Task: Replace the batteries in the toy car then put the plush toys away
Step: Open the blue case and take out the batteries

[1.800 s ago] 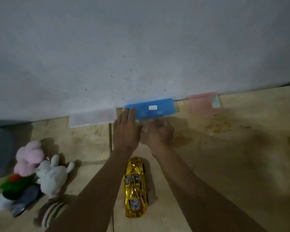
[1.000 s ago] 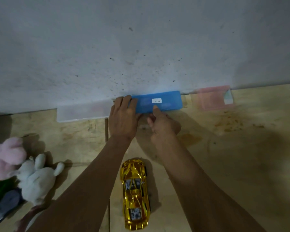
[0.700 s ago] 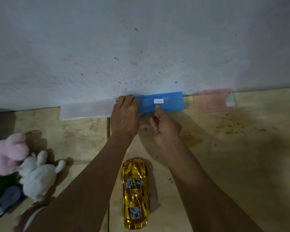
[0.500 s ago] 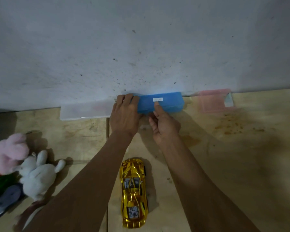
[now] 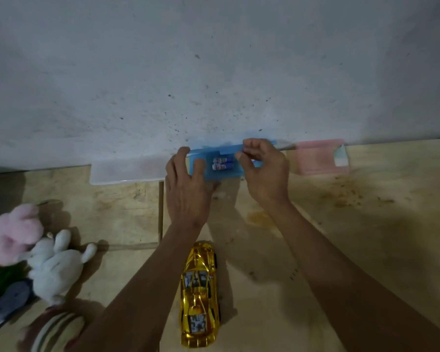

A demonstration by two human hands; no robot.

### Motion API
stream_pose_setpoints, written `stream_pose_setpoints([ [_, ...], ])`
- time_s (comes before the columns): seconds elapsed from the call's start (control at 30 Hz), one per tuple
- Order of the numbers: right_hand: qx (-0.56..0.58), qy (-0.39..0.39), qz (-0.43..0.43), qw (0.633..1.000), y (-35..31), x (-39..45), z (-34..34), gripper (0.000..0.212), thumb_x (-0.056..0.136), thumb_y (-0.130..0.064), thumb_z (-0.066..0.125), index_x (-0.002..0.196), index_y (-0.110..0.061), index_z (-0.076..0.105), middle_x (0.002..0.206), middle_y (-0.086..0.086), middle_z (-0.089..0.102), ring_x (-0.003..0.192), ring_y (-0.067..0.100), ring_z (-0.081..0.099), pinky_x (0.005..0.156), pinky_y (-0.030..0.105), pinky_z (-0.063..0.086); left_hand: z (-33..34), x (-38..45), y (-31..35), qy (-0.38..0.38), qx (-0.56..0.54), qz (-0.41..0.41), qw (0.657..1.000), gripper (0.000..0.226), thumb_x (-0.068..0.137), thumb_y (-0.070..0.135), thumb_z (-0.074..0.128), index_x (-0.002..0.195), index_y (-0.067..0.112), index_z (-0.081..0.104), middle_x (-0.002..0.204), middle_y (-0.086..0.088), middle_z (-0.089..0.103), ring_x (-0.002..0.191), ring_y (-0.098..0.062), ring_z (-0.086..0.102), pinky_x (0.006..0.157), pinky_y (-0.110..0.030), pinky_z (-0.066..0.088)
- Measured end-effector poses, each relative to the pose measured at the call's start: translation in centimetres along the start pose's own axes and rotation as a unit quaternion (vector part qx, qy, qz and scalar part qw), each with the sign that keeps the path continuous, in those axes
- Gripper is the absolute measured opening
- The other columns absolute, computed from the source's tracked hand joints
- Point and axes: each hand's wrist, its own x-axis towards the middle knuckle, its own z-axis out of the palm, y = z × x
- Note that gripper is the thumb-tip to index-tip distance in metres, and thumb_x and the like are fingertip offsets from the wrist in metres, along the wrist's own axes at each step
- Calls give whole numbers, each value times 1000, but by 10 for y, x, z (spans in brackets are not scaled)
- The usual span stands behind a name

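At the left edge of the worktop (image 5: 366, 224) the plush toys (image 5: 36, 252) lie heaped together, a pink one, a white rabbit and some darker ones beneath, not yet put away and well apart from the battery work. Further along, against the back edge where the worktop meets the wall (image 5: 214, 72), a clear case (image 5: 127, 170) lies flat and shut.

Just beside it is the blue case (image 5: 221, 171), lid lifted toward the wall. The left hand (image 5: 188, 189) rests on the case's left end, fingers spread and pressing down rather than curled round anything; this looks meant to pin the base so it does not slide or tip as the lid swings. Inside, two batteries (image 5: 222, 163) lie side by side, lengthwise with the case. The right hand (image 5: 264, 168) pinches the raised lid's front edge between thumb and fingers, holding it open so the batteries can be reached. Judging from this, the step in hand is fetching fresh cells.

The gold toy car (image 5: 200, 295) sits upright on its wheels near the front edge, between the forearms and nose toward the cases, close by for the swap; its battery hatch cannot be seen.

Right of the blue case a pink case (image 5: 320, 158) also lies against the wall.

The worktop is pale plywood, seamed, stained brown toward the right. The wall is grey and speckled, the light dim.
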Motion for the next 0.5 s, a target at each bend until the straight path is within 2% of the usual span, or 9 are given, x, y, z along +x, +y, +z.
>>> stream_pose_setpoints([
  [0.1, -48, -47, -48, 997, 9, 4, -7, 27, 90, -15, 72, 115, -13, 65, 109, -3, 71, 102, 5, 66, 87, 19, 53, -3, -4, 1, -19, 9, 10, 1000, 37, 76, 27, 85, 107, 12, 72, 149, -18, 37, 130, -36, 35, 80, -48, 57],
  [0.2, -89, -71, -67, 991, 9, 4, -12, 22, 92, -12, 67, 112, -15, 59, 111, -9, 66, 103, 9, 62, 85, 25, 50, -8, -3, 3, -51, -14, 19, 998, 18, 81, 22, 81, 95, 12, 76, 160, -15, 29, 137, -36, 37, 76, -44, 58],
  [0.23, -104, -76, -81, 988, 10, 4, -14, 19, 93, -10, 65, 110, -15, 58, 111, -8, 65, 101, 10, 62, 84, 26, 50, -9, -3, 2, -61, -29, 16, 998, 16, 85, 22, 78, 96, 10, 76, 164, -11, 23, 138, -28, 38, 78, -34, 57],
  [0.3, -136, -92, -117, 980, 11, 2, -16, 16, 93, -5, 60, 105, -14, 59, 108, -2, 67, 98, 15, 63, 83, 33, 53, -9, -2, -2, -78, -58, -2, 995, 25, 90, 23, 71, 110, 8, 73, 167, 0, 8, 134, -10, 36, 79, -12, 42],
  [0.4, -199, -120, -157, 960, 22, -4, -16, 18, 90, -3, 56, 105, -11, 63, 104, 5, 68, 97, 25, 63, 79, 42, 55, -10, -11, -4, -89, -72, 12, 993, 27, 91, 22, 70, 117, 14, 72, 168, 6, -3, 144, -17, 29, 79, -6, 30],
  [0.5, -276, -139, -205, 929, 32, -12, -10, 22, 93, -10, 54, 111, -9, 67, 109, 8, 64, 98, 29, 59, 76, 41, 54, -10, -20, -4, -96, -77, 8, 992, 32, 93, 25, 69, 122, 13, 69, 167, 10, -8, 147, -11, 22, 67, 5, 27],
])
